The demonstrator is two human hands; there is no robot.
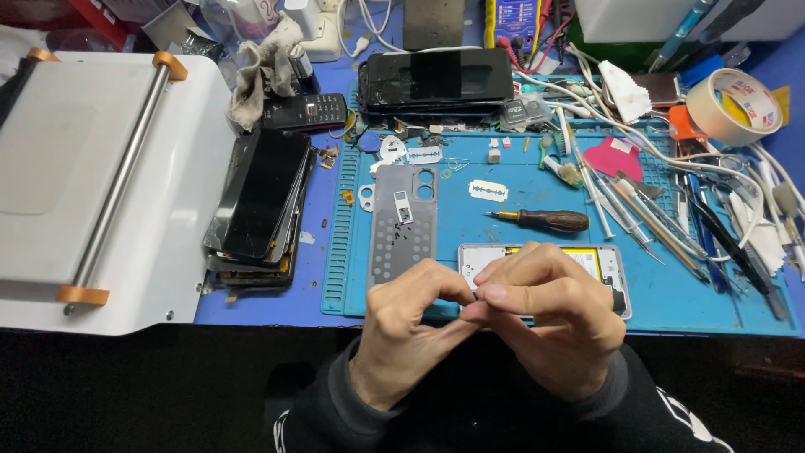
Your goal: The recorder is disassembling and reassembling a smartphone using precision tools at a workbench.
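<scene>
Both hands meet at the near edge of the blue repair mat (503, 210), fingertips pressed together. The left hand (411, 331) and right hand (545, 315) seem to pinch something very small between them, but the part itself is hidden behind the fingers, so I cannot tell what either one grasps or whether anything is held at all.

Just beyond the knuckles lies an opened phone (608, 264) with its yellow battery showing, partly covered by the right hand. To its left sits a grey back cover (404, 226) with tiny screws scattered on it. Farther off lie a razor blade (488, 190) and a wooden-handled screwdriver (545, 220). A stack of phone screens (262, 201) rests left of the mat, beside a white machine (84, 176). A tape roll (735, 105) sits far right.

The risk, as I judge it: a part this small could slip from the fingertips and drop off the near table edge into the dark lap below. A stray sleeve could also brush the loose screws off the cover.
</scene>
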